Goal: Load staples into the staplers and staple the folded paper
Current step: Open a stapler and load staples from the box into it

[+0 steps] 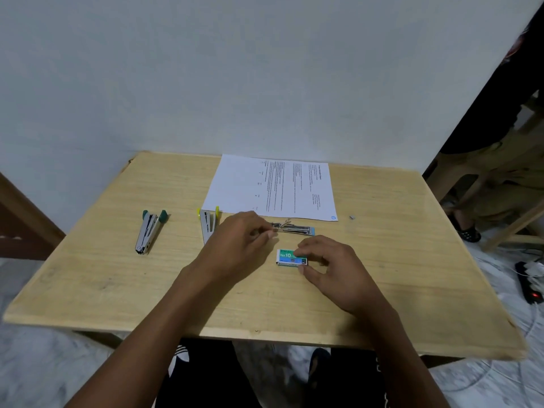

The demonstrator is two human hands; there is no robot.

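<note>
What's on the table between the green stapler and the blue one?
The yellow stapler lies between the green stapler and the blue stapler, partly covered by the left hand, in the head view.

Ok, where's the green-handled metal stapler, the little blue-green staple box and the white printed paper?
Green-handled metal stapler [149, 233]: head view, on its silver body.
Little blue-green staple box [290, 257]: head view, on its printed top.
White printed paper [273, 188]: head view, on the sheet's middle.

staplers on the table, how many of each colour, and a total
green-handled stapler: 1
yellow-handled stapler, partly behind the left hand: 1
blue-ended stapler, lying in front of the printed sheet: 1
total: 3 staplers
</note>
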